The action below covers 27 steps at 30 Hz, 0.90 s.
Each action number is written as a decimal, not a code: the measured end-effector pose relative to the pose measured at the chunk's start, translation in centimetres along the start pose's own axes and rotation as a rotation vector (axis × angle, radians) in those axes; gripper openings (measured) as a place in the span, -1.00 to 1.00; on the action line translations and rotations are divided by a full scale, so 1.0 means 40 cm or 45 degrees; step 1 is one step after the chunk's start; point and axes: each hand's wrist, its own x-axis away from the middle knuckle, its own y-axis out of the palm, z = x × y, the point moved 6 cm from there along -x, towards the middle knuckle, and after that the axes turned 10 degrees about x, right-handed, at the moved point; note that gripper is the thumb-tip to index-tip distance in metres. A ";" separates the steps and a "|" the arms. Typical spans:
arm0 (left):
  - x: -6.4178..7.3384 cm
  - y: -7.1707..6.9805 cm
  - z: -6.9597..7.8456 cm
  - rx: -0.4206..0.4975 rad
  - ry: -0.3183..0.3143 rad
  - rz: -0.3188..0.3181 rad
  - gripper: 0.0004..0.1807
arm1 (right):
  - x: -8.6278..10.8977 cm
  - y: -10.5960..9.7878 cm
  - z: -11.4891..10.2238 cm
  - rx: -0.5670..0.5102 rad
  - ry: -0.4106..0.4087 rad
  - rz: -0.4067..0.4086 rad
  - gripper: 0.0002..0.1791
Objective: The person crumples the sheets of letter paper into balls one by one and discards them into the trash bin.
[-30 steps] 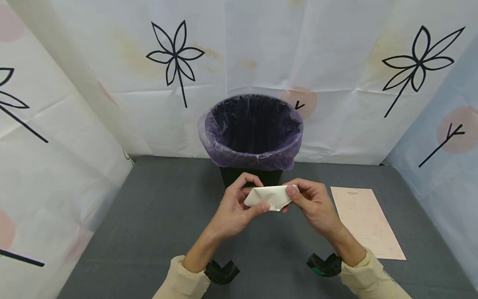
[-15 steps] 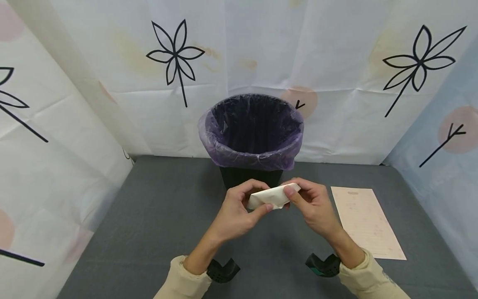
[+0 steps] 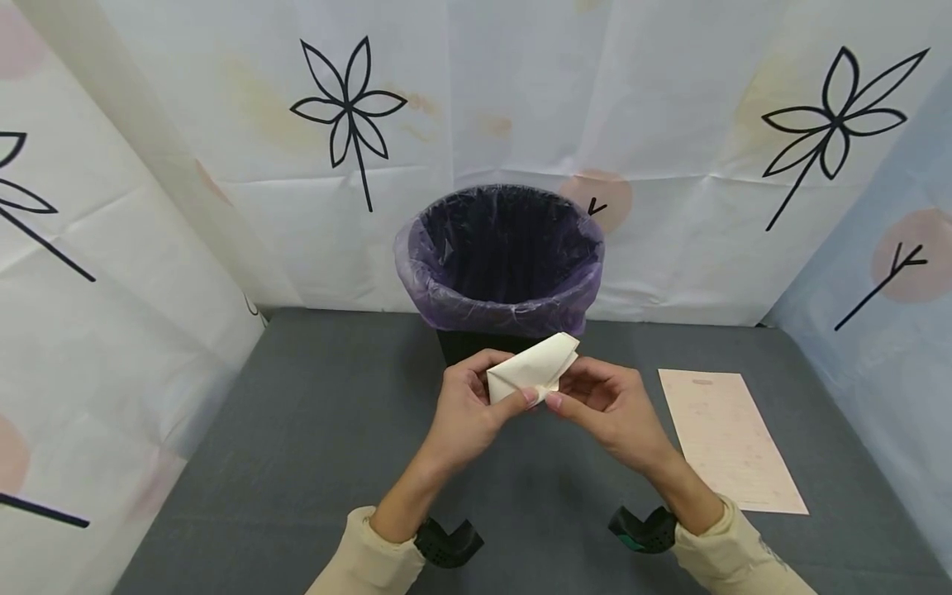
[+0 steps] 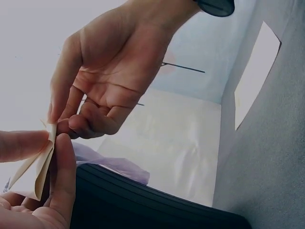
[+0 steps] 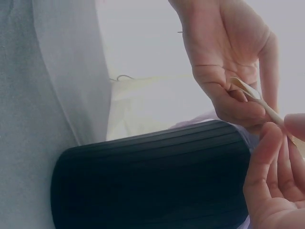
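Note:
A small folded piece of cream paper (image 3: 537,364) is held in the air before the bin, its right end tilted upward. My left hand (image 3: 464,413) pinches its left part, thumb on the near face and fingers behind. At the lower right edge, my right hand (image 3: 617,413) pinches it with the thumb close to the left thumb. The left wrist view shows layered folds in the paper (image 4: 40,174) between thumb and finger. Seen from the right wrist, one end of the paper (image 5: 245,87) forms a small open loop near the left hand (image 5: 224,57).
Just beyond the hands stands a black bin (image 5: 152,176) with a purple plastic liner (image 3: 513,318) folded over its rim. A pinkish printed sheet (image 3: 732,442) lies flat on the grey table (image 3: 297,463) at the right. Patterned cloth walls (image 3: 506,99) surround the table.
The paper has turned so its right end points up and away. My right thumb has shifted from the upper right corner down to the lower edge. Bin and sheet stay put.

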 end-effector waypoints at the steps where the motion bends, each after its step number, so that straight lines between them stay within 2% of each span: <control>1: 0.000 0.000 0.001 -0.018 0.004 0.000 -0.65 | -0.001 0.000 -0.001 0.010 -0.005 0.014 -0.82; 9: 0.004 0.008 0.007 -0.196 0.052 -0.036 -0.69 | -0.001 -0.005 -0.004 0.069 -0.029 0.099 -0.84; 15: 0.006 0.007 0.005 -0.270 0.038 -0.069 -0.73 | -0.001 -0.006 0.002 0.093 -0.023 0.115 -0.85; 19: 0.003 0.003 0.005 -0.321 0.027 -0.062 -0.77 | -0.002 -0.005 0.008 0.103 -0.009 0.112 -0.85; 27: -0.002 -0.009 0.002 -0.280 0.024 0.017 -0.83 | -0.004 0.003 0.012 0.043 0.002 0.022 -0.84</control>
